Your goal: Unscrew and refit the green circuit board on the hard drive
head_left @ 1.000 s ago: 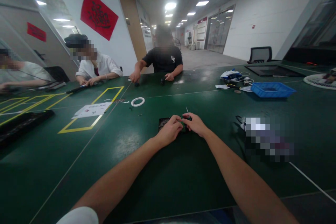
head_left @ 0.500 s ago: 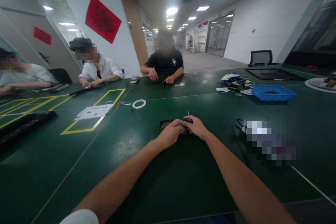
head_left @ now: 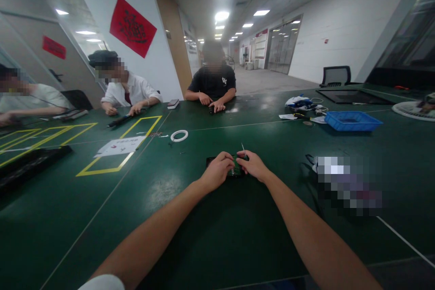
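Observation:
My left hand (head_left: pixel 216 171) and my right hand (head_left: pixel 253 164) meet over a small dark device (head_left: pixel 211 161) that lies on the green table (head_left: pixel 190 235). Between the fingertips sits a small green circuit board (head_left: pixel 235 167). The left fingers curl onto the board's edge. The right fingers pinch a thin tool, whose pale tip (head_left: pixel 243 149) sticks up above the hand. Both hands are closed.
A white tape ring (head_left: pixel 179 135) and a paper sheet (head_left: pixel 118 145) inside yellow floor-tape lines lie to the left. A blue tray (head_left: pixel 352 120) stands far right, a black tray (head_left: pixel 30 161) far left. Three people sit across the table.
My hands stay on the board with only slight finger shifts. The person in black opposite has drawn both hands together at the table's far edge.

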Motion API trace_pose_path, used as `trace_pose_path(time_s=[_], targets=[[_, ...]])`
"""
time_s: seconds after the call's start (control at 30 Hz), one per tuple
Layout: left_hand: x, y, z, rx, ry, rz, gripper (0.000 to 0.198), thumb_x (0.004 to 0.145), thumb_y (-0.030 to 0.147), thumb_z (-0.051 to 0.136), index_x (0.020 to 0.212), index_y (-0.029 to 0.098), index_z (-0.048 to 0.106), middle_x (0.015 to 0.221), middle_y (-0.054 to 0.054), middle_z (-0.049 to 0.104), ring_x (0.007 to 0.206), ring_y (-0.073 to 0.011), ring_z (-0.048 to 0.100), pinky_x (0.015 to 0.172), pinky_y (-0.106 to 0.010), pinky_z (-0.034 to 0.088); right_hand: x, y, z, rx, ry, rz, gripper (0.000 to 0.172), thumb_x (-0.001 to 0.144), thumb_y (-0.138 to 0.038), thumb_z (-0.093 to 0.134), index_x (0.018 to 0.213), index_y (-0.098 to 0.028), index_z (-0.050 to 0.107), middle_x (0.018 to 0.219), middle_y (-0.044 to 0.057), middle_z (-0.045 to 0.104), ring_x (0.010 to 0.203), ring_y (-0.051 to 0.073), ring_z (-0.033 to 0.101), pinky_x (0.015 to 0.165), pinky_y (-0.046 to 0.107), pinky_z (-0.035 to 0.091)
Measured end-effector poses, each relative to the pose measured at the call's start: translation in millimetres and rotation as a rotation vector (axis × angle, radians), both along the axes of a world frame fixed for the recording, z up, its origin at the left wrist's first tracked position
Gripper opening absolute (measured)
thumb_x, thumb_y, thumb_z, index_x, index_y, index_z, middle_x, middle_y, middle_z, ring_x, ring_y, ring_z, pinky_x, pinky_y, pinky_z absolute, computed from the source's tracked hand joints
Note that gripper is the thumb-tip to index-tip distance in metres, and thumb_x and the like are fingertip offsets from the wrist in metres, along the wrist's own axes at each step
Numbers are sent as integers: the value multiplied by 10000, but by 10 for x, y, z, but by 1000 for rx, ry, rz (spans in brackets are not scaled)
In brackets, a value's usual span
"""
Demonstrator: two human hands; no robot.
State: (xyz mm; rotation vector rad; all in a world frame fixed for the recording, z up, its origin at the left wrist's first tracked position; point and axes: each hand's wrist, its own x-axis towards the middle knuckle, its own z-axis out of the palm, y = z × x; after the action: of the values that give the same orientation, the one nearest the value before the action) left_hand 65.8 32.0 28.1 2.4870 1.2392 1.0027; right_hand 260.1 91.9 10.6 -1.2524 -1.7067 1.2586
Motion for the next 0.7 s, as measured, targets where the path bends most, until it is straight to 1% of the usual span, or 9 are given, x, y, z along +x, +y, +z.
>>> trace_pose_path(time_s=[0.07,0.23,0.33,0.43,0.57,0.7], targets=[[-4,-10,22,-17,42,10,190,965,152,504,975,180,692,1116,-85,602,996,-188,614,919,-340,533,3,-1,4,1,1,6,360,897,-254,671,1238,-157,606,1179,119,670,549,65,551,423,192,440],[-4,-34,61,-39,190,9,173,958,182,536,969,192,709,1031,-73,633,979,-206,607,912,-361,509,14,-6,13,-4,-19,24,396,917,-273,656,1284,-141,587,995,92,699,533,69,541,438,187,435],[-6,-25,57,-34,247,22,178,954,180,540,946,196,717,1005,-72,642,984,-215,601,918,-371,491,11,-1,3,-2,-20,16,388,914,-267,661,1276,-146,595,1030,95,695,538,62,543,440,181,434],[-3,-16,54,-35,264,41,180,958,192,539,934,196,717,1009,-74,645,988,-222,597,915,-375,484,8,5,-14,3,-11,8,377,908,-261,667,1265,-157,602,1102,102,684,543,57,545,439,182,438],[18,-33,70,-28,277,32,180,965,218,535,922,192,708,1009,-78,644,975,-229,595,894,-385,485,11,5,-13,7,1,14,360,902,-260,665,1243,-157,608,1162,109,671,544,58,549,428,185,443],[39,-56,81,-15,286,26,176,967,231,533,927,198,701,1000,-75,641,951,-225,597,871,-388,485,14,-5,13,-8,1,13,359,902,-254,662,1242,-155,604,1163,114,675,548,62,549,424,178,440]])
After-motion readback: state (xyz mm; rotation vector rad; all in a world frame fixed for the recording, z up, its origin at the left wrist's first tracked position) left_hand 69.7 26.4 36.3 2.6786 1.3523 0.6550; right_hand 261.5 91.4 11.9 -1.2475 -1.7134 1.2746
